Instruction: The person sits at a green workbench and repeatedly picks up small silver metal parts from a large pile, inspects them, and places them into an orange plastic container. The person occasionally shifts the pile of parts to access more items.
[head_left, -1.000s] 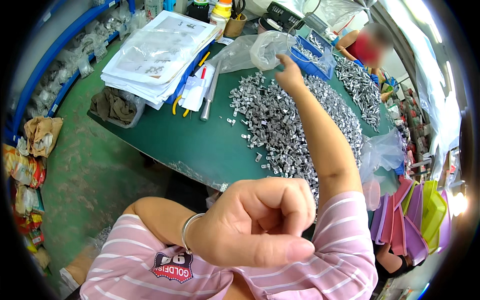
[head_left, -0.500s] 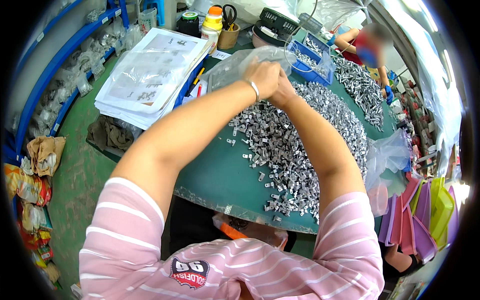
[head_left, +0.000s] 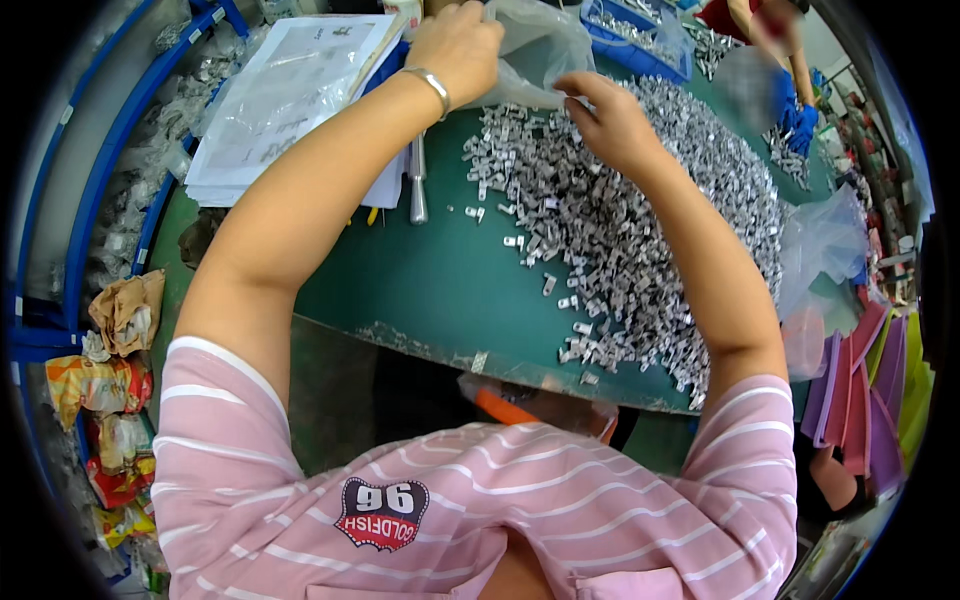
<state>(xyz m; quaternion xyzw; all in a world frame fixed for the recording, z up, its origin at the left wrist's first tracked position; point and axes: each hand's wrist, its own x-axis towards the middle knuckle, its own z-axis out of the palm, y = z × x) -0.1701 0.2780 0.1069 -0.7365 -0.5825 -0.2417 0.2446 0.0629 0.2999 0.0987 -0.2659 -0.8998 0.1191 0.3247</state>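
Note:
A clear plastic bag (head_left: 540,48) stretches between my two hands at the far side of the green table, its mouth spread. My left hand (head_left: 458,52), with a bangle at the wrist, is closed on the bag's left edge. At the opposite edge, my right hand (head_left: 612,122) pinches the film between thumb and fingers. Just below my right hand spreads a large heap of small bent metal brackets (head_left: 690,160). A few loose brackets lie on the table left of the heap.
Papers in a plastic sleeve (head_left: 290,90) lie at the left, near a metal rod-like tool (head_left: 418,185). Behind the heap sits a blue bin (head_left: 640,45) of parts. A co-worker's blue-gloved hand (head_left: 800,128) is at the far right. Coloured plastic trays (head_left: 860,390) hang at the right.
My hands were together on the bag; now they are apart, left hand to the left and right hand to the right, with the bag opened between them. The whole view has shifted.

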